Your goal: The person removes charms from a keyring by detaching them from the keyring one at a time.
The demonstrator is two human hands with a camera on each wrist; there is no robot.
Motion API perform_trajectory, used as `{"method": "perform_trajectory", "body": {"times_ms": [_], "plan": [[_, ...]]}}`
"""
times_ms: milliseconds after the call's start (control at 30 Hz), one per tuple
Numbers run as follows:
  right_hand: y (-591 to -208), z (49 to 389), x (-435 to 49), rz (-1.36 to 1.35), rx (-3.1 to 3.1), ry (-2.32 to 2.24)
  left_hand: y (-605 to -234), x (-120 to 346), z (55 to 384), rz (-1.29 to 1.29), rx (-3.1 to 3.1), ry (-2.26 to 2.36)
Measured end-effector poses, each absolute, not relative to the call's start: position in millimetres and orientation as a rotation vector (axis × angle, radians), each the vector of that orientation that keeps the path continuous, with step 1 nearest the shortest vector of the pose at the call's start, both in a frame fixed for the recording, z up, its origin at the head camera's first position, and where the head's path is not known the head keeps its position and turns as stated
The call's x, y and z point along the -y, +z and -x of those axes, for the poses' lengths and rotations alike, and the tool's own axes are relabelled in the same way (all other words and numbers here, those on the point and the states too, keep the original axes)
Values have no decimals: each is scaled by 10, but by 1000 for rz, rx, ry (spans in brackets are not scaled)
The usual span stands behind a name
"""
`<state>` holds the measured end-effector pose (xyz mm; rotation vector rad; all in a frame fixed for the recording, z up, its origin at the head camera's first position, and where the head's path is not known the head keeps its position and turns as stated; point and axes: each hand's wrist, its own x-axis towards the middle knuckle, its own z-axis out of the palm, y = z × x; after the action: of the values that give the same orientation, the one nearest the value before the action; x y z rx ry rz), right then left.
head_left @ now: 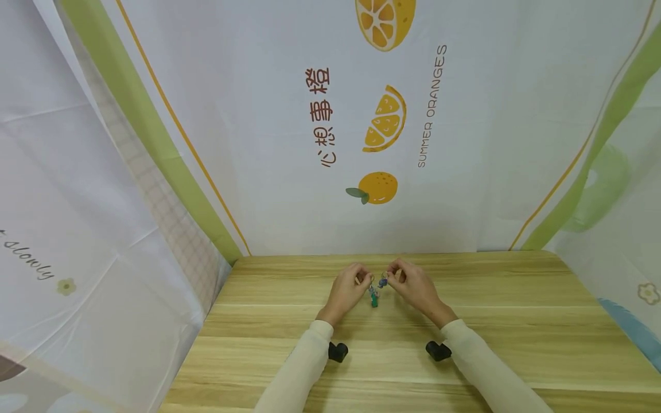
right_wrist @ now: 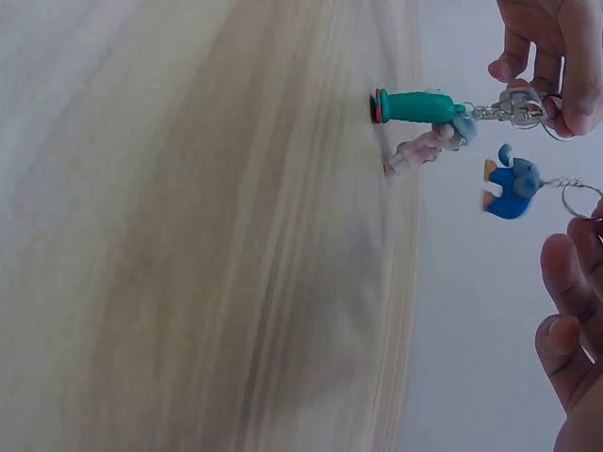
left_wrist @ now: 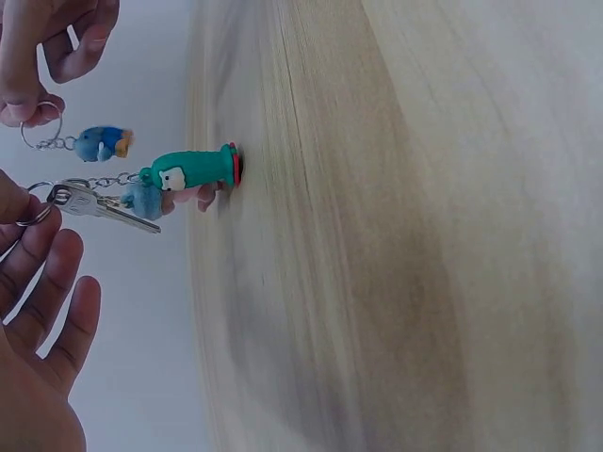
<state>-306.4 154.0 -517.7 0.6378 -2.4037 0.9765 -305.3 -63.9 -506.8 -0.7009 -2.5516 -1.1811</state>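
Note:
My left hand (head_left: 345, 292) pinches a split ring (left_wrist: 36, 209) between thumb and fingertips. From that ring hang silver keys (left_wrist: 89, 201), a green figure keychain (left_wrist: 193, 169) with a white face, and a pale pink-and-blue figure (right_wrist: 419, 149). The green figure's base is right at the wooden tabletop. Opposite, my right hand (head_left: 417, 291) pinches another ring (right_wrist: 577, 200), which carries a small blue elephant keychain (right_wrist: 513, 188) with orange feet on a short chain. The elephant dangles beside the green figure, above the table, a small gap between the two rings.
The wooden table (head_left: 382, 367) runs back to a white cloth (head_left: 258, 115) printed with oranges and lettering. Cloth also hangs at both sides. Black objects (head_left: 338, 351) show beside each forearm, near the sleeve cuffs.

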Motion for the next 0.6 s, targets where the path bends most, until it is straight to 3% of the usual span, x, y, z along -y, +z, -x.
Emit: {"method": "perform_trajectory", "body": {"times_ms": [600], "plan": [[-5158,3116,-1667,-724,2326,908,-5036,624,3034,694,2559,-1178]]}}
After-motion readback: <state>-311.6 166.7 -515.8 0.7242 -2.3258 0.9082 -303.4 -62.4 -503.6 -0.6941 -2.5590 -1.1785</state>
